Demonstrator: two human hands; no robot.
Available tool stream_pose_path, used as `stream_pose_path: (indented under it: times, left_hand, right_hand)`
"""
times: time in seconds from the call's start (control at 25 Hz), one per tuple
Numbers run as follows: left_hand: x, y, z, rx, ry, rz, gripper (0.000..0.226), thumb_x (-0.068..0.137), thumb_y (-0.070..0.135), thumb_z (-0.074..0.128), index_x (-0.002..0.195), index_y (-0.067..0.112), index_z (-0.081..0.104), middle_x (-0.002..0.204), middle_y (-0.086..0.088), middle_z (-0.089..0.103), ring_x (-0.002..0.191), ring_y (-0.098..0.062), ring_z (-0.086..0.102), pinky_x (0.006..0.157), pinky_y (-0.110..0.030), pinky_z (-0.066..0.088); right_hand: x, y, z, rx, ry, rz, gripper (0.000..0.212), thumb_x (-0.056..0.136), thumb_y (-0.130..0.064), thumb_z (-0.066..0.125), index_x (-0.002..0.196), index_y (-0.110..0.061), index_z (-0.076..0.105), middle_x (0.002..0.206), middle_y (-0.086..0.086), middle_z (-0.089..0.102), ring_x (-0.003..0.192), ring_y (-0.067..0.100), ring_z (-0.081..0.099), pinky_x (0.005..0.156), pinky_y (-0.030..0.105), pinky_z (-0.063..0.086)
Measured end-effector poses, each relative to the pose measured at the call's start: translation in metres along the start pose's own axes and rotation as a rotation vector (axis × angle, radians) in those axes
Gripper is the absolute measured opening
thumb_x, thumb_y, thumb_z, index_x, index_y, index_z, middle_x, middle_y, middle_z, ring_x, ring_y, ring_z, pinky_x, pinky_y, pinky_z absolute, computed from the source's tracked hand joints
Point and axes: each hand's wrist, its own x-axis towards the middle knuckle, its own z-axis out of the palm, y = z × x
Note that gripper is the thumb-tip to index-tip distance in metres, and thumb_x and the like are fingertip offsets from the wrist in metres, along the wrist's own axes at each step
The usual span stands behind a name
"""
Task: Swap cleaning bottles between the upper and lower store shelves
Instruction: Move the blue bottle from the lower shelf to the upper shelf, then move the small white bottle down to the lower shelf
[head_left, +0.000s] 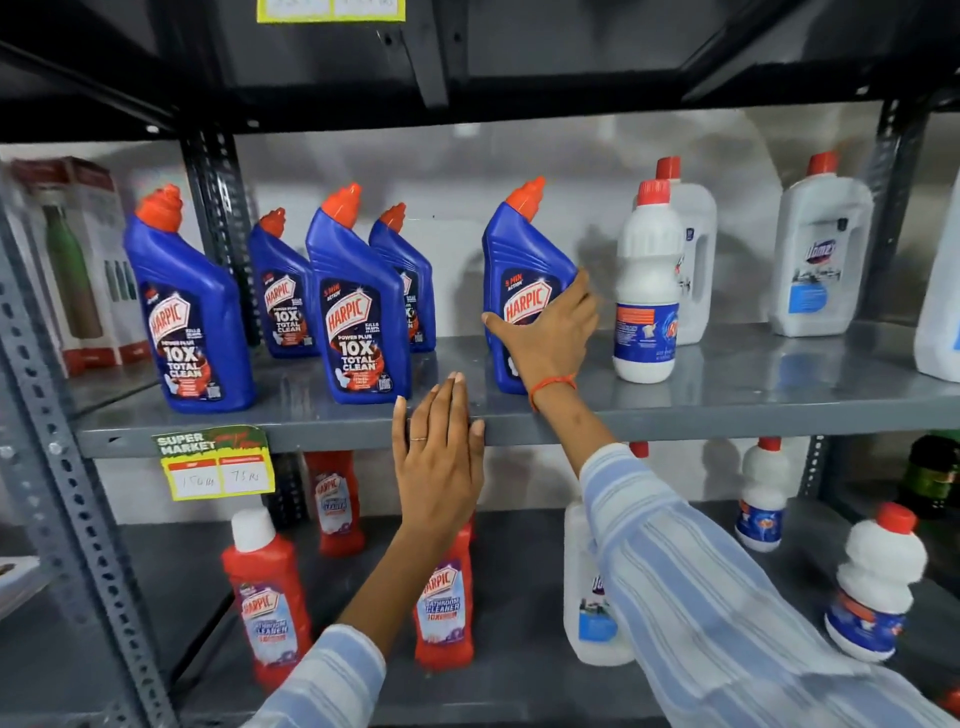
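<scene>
My right hand (548, 338) is wrapped around the lower body of a blue Harpic bottle with an orange cap (519, 260), which stands on the upper shelf (727, 400). My left hand (436, 457) lies flat and empty against that shelf's front edge, fingers together. Several more blue Harpic bottles (358, 301) stand to the left on the same shelf. On the lower shelf (519, 691) stand red Harpic bottles (265, 597), one partly hidden behind my left forearm.
White bottles with red caps (647, 291) and white jugs (821, 260) fill the upper shelf's right side. More white bottles (878, 582) stand on the lower shelf at right. A price tag (218, 462) hangs at the left. Boxed flasks (72, 260) sit beyond the upright.
</scene>
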Motion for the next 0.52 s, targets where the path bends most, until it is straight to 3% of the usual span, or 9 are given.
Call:
stream_pose_path:
  times: [0.16, 0.28, 0.4, 0.52]
  left_hand:
    - [0.001, 0.006, 0.002, -0.038, 0.049, -0.066, 0.053, 0.105, 0.039, 0.016, 0.139, 0.004, 0.036, 0.129, -0.016, 0.056, 0.125, -0.024, 0.041, 0.116, -0.039, 0.008]
    - [-0.002, 0.019, 0.004, -0.067, 0.041, -0.029, 0.052, 0.103, 0.037, 0.022, 0.144, 0.005, 0.028, 0.141, -0.014, 0.047, 0.134, -0.023, 0.034, 0.118, -0.041, 0.005]
    - [0.000, 0.046, 0.007, -0.135, -0.016, 0.073, 0.054, 0.100, 0.036, 0.029, 0.144, 0.005, 0.027, 0.145, -0.013, 0.042, 0.137, -0.022, 0.032, 0.118, -0.043, 0.007]
    - [0.010, 0.079, 0.013, -0.146, -0.044, 0.110, 0.054, 0.101, 0.039, 0.027, 0.142, 0.004, 0.031, 0.142, -0.013, 0.046, 0.134, -0.022, 0.038, 0.117, -0.043, 0.009]
  right_hand:
    - [-0.004, 0.003, 0.003, -0.007, -0.001, 0.007, 0.112, 0.060, -0.047, 0.080, 0.141, -0.009, 0.014, 0.139, 0.020, 0.035, 0.127, 0.034, 0.035, 0.098, 0.050, 0.043]
    - [-0.010, 0.006, -0.013, 0.054, 0.076, -0.076, 0.110, 0.061, -0.054, 0.077, 0.142, -0.011, 0.016, 0.140, 0.018, 0.036, 0.129, 0.031, 0.034, 0.103, 0.041, 0.037]
    - [-0.001, 0.023, -0.043, 0.112, 0.276, -0.186, 0.085, 0.068, -0.042, 0.075, 0.134, -0.008, 0.033, 0.126, 0.020, 0.045, 0.117, 0.030, 0.044, 0.099, 0.036, 0.040]
    - [0.028, 0.060, -0.068, -0.095, 0.209, -0.067, 0.090, 0.062, -0.028, 0.080, 0.133, 0.001, 0.032, 0.128, 0.027, 0.043, 0.119, 0.041, 0.040, 0.104, 0.048, 0.034]
